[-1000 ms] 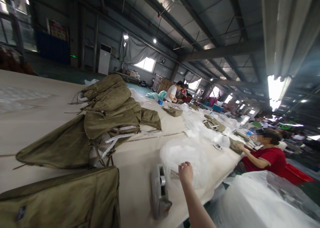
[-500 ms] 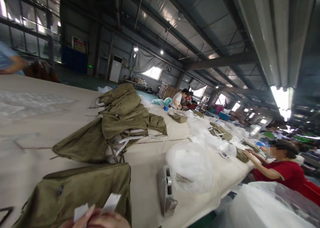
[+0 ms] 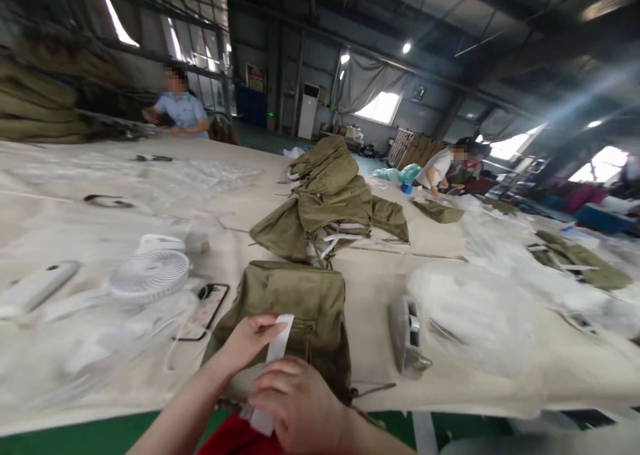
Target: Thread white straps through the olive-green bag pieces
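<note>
An olive-green fabric bag (image 3: 320, 288) lies flat in front of me at the near edge of the table, with a zipper across its face. My left hand (image 3: 253, 338) pinches the upper end of a white strip (image 3: 279, 342) over the bag. Lower down, my right hand (image 3: 303, 395) has its fingers curled round the same strip, whose bottom end shows below them. Whether the strip is paper or fabric I cannot tell. Just beyond lies a heap of olive-green bags (image 3: 330, 195) with white straps and dark cords.
Right of the bag stands a metal tape dispenser (image 3: 407, 338) beside clear plastic bags (image 3: 470, 315). On the left lie a phone (image 3: 205, 312), a white fan (image 3: 150, 275) and a long white device (image 3: 37, 288). Co-workers (image 3: 183, 112) are at the table's far side.
My view has swung left and down, bringing the fan, the phone and a co-worker in blue into sight. Both hands appear higher in the picture, still at the white strip.
</note>
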Available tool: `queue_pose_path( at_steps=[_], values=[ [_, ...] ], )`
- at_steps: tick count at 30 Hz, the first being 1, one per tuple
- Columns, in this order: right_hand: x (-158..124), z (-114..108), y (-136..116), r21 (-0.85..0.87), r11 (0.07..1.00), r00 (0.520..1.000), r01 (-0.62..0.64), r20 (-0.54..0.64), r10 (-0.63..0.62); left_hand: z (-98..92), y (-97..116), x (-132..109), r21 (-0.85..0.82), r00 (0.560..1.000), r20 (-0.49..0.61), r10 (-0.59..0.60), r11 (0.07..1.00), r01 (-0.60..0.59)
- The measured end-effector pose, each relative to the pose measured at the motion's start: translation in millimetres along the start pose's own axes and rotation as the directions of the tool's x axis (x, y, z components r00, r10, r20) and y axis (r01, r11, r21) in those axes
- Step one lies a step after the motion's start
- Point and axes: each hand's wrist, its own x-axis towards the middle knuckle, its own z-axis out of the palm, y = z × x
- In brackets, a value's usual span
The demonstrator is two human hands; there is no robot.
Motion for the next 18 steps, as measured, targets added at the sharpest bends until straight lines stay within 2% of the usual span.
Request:
queue_pose_path(
  at_steps=[3, 6, 7, 9, 11, 13, 15, 16, 18],
  values=[
    [-8.7, -8.9, 1.4, 0.156, 0.972, 0.975, -0.176, -0.107, 0.194, -8.1, 1.6, -7.9, -0.073, 0.997, -0.065, 0.033, 0.997, -0.038],
    [-25.0, -6.3, 26.7, 0.230, 0.918, 0.907, -0.324, -0.202, 0.370, -20.7, 2.4, -18.9, -0.115, 0.973, -0.230, -0.005, 0.993, -0.022],
    [-31.5, -3.4, 39.6, 0.244, 0.885, 0.862, -0.396, -0.232, 0.450, -26.5, 3.1, -22.5, -0.137, 0.955, -0.296, -0.020, 0.990, -0.022],
    [-44.0, 4.1, 67.8, 0.254, 0.773, 0.730, -0.581, -0.258, 0.633, -39.2, 5.2, -29.1, -0.197, 0.915, -0.400, -0.057, 0.980, -0.025],
    [-53.0, 13.4, 92.9, 0.215, 0.613, 0.575, -0.760, -0.217, 0.789, -51.0, 7.6, -34.5, -0.239, 0.891, -0.445, -0.092, 0.971, -0.020],
    [-56.1, 25.3, 110.1, 0.120, 0.466, 0.451, -0.877, -0.130, 0.883, -59.4, 9.2, -38.4, -0.222, 0.884, -0.457, -0.100, 0.975, -0.005],
    [-53.4, 40.0, 118.4, 0.022, 0.384, 0.382, -0.923, -0.044, 0.923, -64.2, 9.6, -41.3, -0.188, 0.901, -0.426, -0.085, 0.982, 0.003],
    [-50.6, 47.9, 120.0, 0.006, 0.369, 0.369, -0.929, -0.017, 0.929, -65.8, 9.4, -42.5, -0.172, 0.916, -0.395, -0.075, 0.985, 0.006],
    [-43.9, 61.9, 119.8, 0.099, 0.358, 0.363, -0.928, 0.041, 0.931, -68.5, 8.6, -45.1, -0.124, 0.947, -0.315, -0.061, 0.992, 0.022]
  ],
)
